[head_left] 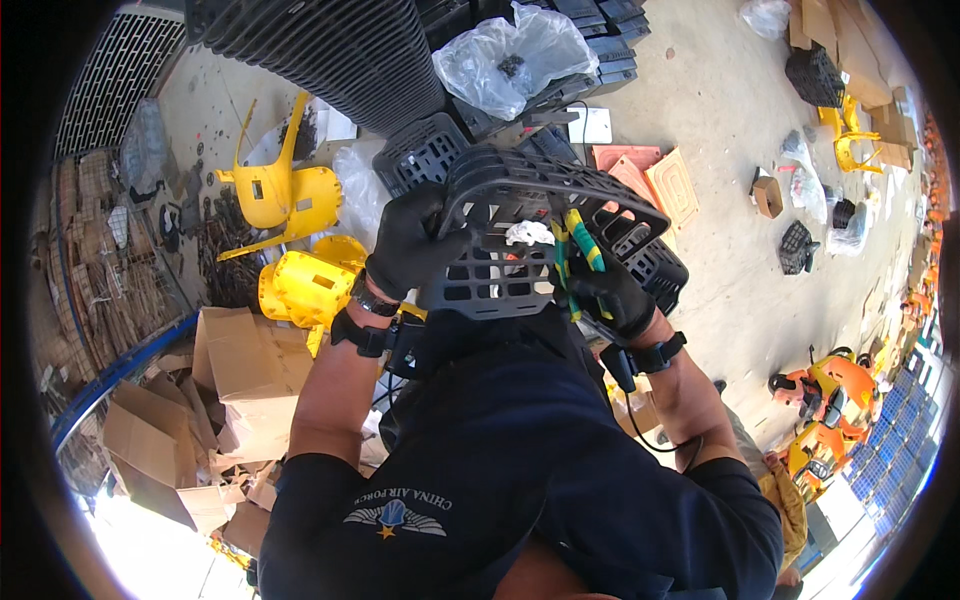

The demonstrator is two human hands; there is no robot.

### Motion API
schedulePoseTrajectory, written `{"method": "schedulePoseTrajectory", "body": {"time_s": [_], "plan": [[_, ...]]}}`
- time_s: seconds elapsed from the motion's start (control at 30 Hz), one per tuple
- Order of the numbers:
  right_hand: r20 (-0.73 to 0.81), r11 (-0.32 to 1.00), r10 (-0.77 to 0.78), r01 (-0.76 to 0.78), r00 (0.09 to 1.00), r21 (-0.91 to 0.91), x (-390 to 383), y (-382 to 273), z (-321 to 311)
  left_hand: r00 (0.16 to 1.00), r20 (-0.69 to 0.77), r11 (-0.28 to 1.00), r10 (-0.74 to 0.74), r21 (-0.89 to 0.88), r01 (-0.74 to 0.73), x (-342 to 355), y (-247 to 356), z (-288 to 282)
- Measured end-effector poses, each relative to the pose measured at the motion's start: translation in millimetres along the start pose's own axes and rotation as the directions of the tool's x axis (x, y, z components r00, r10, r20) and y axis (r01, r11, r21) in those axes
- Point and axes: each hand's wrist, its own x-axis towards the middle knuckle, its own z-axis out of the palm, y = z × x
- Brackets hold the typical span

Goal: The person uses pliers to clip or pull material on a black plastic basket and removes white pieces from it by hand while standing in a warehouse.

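Trimming step, likely: black slatted plastic panel (520, 235) at centre, clamped by gloved left hand (405, 245) at 9 o'clock; right hand (610, 295) gripping green-handled cutters (580, 245) at 3; next calls for steady snips

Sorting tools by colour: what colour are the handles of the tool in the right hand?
Green and yellow handles, seen in the head view.

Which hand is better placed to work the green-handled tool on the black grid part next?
The right hand, probably: it already grips the green-handled tool against the black plastic grid part. The left hand clamps the part's left edge, steadying it, so it seems busy.
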Motion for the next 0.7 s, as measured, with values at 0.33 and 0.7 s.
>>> {"method": "schedulePoseTrajectory", "body": {"time_s": [0.33,0.7], "plan": [[0.061,0.979,0.079,-0.065,0.995,-0.194,-44.8,-26.5,-17.5,0.959,0.256,0.967,0.122,0.187,-0.173,16.9,34.7,-32.5],[-0.035,0.992,-0.008,0.004,0.999,-0.129,-25.2,-18.5,-24.1,0.976,0.215,0.999,-0.025,0.047,0.015,33.3,13.9,-29.1]]}}
